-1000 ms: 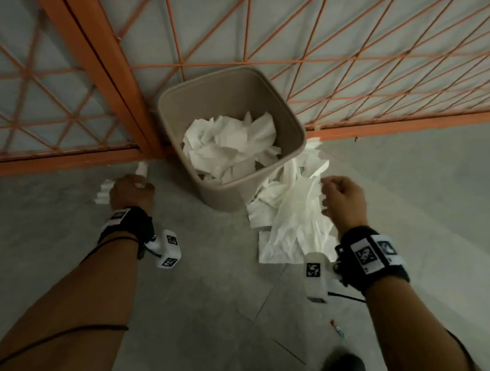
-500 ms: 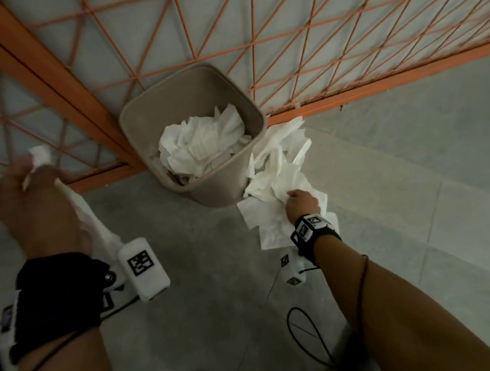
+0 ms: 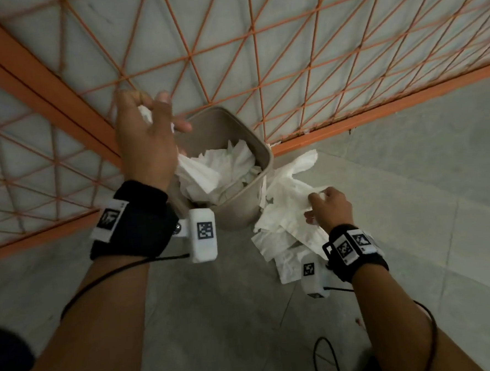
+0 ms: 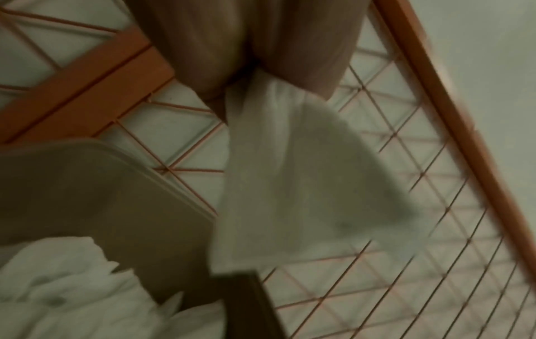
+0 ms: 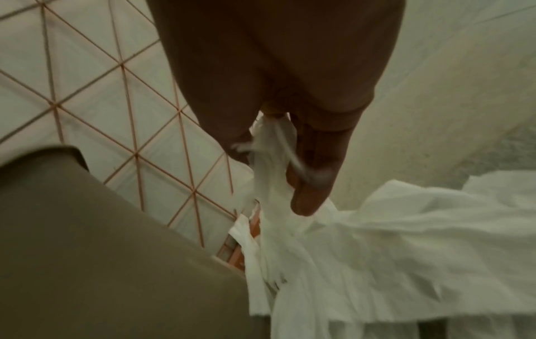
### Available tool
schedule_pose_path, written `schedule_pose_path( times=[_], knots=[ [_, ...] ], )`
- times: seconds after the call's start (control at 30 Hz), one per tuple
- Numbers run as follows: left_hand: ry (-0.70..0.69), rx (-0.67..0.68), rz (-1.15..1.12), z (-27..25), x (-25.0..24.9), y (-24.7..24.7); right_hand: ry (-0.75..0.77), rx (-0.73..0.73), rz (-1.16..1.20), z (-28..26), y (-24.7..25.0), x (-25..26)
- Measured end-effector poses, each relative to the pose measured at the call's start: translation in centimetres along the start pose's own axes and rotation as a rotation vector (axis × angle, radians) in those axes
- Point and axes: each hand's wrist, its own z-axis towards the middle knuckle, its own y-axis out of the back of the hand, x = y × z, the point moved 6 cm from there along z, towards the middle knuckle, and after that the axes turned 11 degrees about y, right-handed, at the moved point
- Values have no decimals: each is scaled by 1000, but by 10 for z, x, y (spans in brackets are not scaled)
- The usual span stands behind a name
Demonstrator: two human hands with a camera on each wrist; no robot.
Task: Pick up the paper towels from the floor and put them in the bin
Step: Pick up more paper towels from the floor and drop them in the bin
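A beige bin [image 3: 266,158] stands on the floor against the fence, holding several crumpled white towels [image 3: 225,163]. My left hand [image 3: 148,128] hovers above the bin's left rim and grips a white paper towel [image 4: 290,183] that hangs down from its fingers toward the bin [image 4: 87,183]. A pile of paper towels [image 3: 285,211] lies on the floor against the bin's right side. My right hand [image 3: 328,209] is low over that pile and pinches a bunched towel [image 5: 272,165] between thumb and fingers, beside the bin wall [image 5: 87,252].
An orange mesh fence [image 3: 287,53] with a thick orange frame runs right behind the bin. Grey floor tiles [image 3: 410,189] spread to the right and front. A black cable [image 3: 323,358] loops on the floor near my right forearm.
My left hand lifted a towel from the floor left of the bin and carried it up over the bin. My right hand dropped onto the pile and took hold of a towel.
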Motion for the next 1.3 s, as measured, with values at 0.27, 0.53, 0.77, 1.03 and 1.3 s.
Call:
schedule_pose_path(
  times=[0.27,0.53,0.77,1.03,1.3],
  knots=[
    [-6,48,345,5,47,-10,300,-154,66,-15,43,83],
    [155,136,257,-3,65,10,819,59,130,-72,-20,253],
    [306,-510,93,-56,119,106,696,655,-872,-48,-137,230],
    [720,-82,228,-162,240,24,858,286,-298,-46,-55,239],
    [526,447,644,-182,265,-81,307,-19,-180,-16,23,40]
  ],
)
